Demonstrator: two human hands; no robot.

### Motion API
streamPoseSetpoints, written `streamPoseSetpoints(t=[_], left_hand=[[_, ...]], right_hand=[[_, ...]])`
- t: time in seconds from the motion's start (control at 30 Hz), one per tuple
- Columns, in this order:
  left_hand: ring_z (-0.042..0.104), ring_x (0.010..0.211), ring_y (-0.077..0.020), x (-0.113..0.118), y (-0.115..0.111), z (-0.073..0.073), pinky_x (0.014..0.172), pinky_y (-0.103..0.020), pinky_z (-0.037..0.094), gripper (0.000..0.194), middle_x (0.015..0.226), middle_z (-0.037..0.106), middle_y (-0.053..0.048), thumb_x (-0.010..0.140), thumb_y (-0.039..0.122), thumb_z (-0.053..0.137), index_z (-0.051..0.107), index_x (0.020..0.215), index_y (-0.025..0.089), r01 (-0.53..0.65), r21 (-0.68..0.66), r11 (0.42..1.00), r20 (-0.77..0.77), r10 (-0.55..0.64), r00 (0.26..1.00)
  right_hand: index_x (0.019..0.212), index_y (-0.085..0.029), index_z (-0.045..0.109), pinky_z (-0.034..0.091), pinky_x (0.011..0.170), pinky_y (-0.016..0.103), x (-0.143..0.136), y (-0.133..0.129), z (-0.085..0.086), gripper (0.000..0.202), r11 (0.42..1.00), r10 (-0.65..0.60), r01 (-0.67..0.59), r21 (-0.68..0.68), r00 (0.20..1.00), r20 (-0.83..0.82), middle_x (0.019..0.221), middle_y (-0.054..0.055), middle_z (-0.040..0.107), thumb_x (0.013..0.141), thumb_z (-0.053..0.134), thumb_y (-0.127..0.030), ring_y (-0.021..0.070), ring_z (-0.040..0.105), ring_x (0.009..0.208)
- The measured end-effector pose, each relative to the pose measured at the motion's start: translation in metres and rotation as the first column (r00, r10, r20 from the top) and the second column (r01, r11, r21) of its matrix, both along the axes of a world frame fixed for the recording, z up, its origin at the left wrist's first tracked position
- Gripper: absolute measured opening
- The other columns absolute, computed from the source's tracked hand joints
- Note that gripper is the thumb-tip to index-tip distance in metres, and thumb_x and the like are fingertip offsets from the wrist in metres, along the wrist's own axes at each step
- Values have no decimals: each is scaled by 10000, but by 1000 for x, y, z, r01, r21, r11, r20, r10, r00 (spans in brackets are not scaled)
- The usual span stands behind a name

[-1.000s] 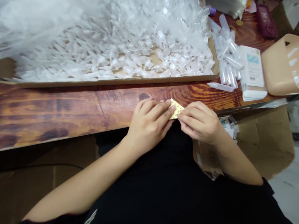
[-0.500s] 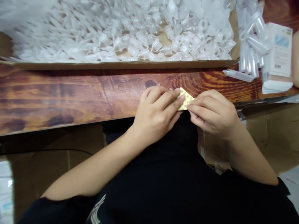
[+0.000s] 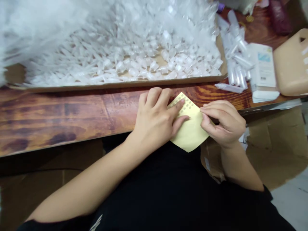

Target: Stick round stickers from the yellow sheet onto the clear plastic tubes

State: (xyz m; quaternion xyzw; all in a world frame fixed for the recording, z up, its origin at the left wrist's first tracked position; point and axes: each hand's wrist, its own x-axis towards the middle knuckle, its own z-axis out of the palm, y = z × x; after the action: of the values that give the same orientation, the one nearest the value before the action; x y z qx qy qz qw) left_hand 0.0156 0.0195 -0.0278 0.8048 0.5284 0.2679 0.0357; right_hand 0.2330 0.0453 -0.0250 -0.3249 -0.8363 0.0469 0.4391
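A yellow sheet [image 3: 192,134] with rows of small dark round marks lies over the table's front edge, its lower part hanging past the edge. My left hand [image 3: 158,117] rests on the sheet's left side, index finger and thumb apart and pressing on it, the other fingers bent. At the sheet's right corner my right hand [image 3: 222,120] is closed, thumb and index finger pinching the edge. Whether a small sticker is also between those fingertips is too small to tell.
A cardboard tray [image 3: 115,86] full of clear plastic pieces spans the back of the wooden table [image 3: 72,112]. To its right are clear tubes [image 3: 238,70], a stack of printed cards [image 3: 263,69] and a beige container [image 3: 292,64]. Cardboard [image 3: 276,134] lies below the table at right.
The yellow sheet, mostly covered or folded before, now shows much more of its surface. My left thumb has spread from the index finger, and my right hand is slightly further right. The camera view has shifted.
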Motion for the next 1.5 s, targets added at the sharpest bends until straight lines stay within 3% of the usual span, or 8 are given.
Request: streamPoseSetpoints(t=[0.17,0.37,0.53,0.67,0.8,0.93,1.13,1.5], left_hand=[[563,1039,-380,21,40,21,833,-519,399,163,1032,651,-152,896,266,616,750,961,200,42,49,998,-58,-39,998],[613,987,-330,96,95,43,789,-451,421,236,985,677,-165,857,80,509,723,947,123,277,39,960,-226,-262,938],[648,1014,-337,135,118,49,807,-441,438,254,929,719,-181,842,67,484,724,924,87,327,-66,943,-361,-328,873],[677,889,-310,118,116,59,774,-421,458,179,870,721,-144,732,88,579,704,857,117,346,-106,932,-356,-360,862],[650,698,-192,72,89,68,666,-317,482,163,787,701,-43,747,129,595,674,886,163,367,-8,930,11,-367,930],[672,785,-162,37,42,63,702,-292,509,200,927,756,-46,847,138,549,672,996,188,377,80,923,274,-384,881],[526,702,-201,25,-1,44,730,-410,454,205,684,643,-32,933,218,415,526,761,227,366,108,925,339,-380,861],[461,549,-125,-3,-12,35,541,-280,392,174,621,475,30,858,106,423,425,728,222,632,-121,765,659,-415,628]], right_hand=[[960,-233,728,581,699,327,13,-11,-5,262,985,-172,173,15,984,-36,851,29,784,794,686,-35,190,741,755],[865,-195,710,580,706,310,12,-12,-13,186,974,-220,221,54,975,-14,801,39,780,831,594,-54,172,721,718],[870,-189,712,583,691,297,10,-10,-18,182,965,-233,230,127,972,9,808,46,779,853,577,-69,158,717,718],[870,-178,709,594,713,296,11,-6,-22,161,963,-189,186,196,982,-6,814,54,776,863,587,-73,159,730,739],[931,-182,714,610,690,311,20,-11,-11,186,978,-148,180,105,954,-261,832,56,770,845,613,-51,172,737,746],[1063,-228,713,641,665,345,22,-27,13,299,977,-164,211,39,851,-498,914,50,770,835,652,-44,191,750,782],[1072,-196,680,661,643,307,-9,-44,48,265,972,21,49,230,956,-293,929,64,776,847,658,-58,184,766,806],[1196,-146,658,666,838,328,-33,-54,46,404,987,116,-106,117,990,-81,1033,81,772,825,702,7,206,749,931]])
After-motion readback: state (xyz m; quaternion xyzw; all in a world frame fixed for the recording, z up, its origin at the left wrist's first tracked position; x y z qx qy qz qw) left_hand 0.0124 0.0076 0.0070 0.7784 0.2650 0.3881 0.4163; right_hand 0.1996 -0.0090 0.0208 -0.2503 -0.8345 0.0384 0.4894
